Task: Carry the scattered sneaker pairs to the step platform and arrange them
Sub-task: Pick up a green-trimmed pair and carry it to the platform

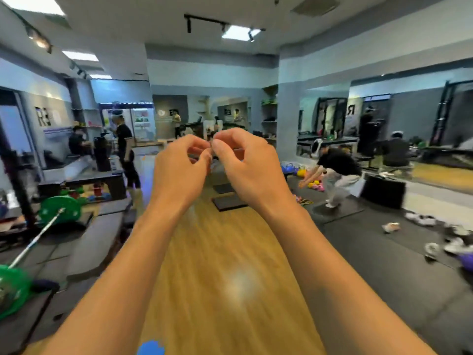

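Sneakers (419, 219) lie scattered on the dark floor mat (384, 252) at the far right, well apart from both grips. None is in hand and none sits on a platform yet, so the task looks to be at its very start. The left grip (179, 167) and the right grip (252, 165) are raised together at mid-view, fingers curled in, the fingertips of one meeting those of the other. Nothing shows between them, so I judge both closed on nothing. Two dark flat slabs (230, 203) lie on the wooden floor (217, 252) beyond the grips, one behind the other. Either may be the step platform, though I cannot tell for sure. The next move, as I judge it, calls for a turn to the right, a walk to the mat, and lifting a matched pair, one shoe to each grip, rather than odd shoes. Count: two grips, two slabs, and about six pale shoes, among them one pinkish shoe (390, 226); blur keeps that last number loose
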Tool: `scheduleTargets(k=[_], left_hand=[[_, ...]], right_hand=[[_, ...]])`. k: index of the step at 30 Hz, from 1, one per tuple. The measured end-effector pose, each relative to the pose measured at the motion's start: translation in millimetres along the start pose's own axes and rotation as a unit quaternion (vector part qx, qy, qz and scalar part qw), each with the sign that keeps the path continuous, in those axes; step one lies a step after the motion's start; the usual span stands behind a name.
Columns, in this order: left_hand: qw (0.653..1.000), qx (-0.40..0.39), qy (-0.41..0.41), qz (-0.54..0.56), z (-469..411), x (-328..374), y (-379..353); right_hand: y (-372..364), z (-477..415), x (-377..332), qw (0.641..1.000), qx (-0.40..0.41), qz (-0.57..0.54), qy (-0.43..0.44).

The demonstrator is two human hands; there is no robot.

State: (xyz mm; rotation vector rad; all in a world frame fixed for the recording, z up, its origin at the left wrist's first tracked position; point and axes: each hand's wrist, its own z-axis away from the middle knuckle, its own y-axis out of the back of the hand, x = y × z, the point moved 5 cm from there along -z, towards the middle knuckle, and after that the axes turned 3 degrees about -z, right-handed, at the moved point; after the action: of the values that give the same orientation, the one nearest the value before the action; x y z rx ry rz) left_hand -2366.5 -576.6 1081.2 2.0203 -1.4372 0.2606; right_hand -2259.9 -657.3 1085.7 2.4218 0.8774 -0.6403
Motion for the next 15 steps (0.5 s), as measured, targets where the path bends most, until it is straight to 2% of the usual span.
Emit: scheduleTargets(k=[6,15], left_hand=[[0.991,-0.08,-0.064,0.089,-37.4,70.6,-175.2],[0.957,-0.178,-0.094,0.207,-100.4,103.2,-403.1]], right_hand=[[124.3,-30.6,108.8,0.99,0.079,0.105,-0.039],[230.5,-76.5,278.4,0.958,0.158,0.213,-0.109]])
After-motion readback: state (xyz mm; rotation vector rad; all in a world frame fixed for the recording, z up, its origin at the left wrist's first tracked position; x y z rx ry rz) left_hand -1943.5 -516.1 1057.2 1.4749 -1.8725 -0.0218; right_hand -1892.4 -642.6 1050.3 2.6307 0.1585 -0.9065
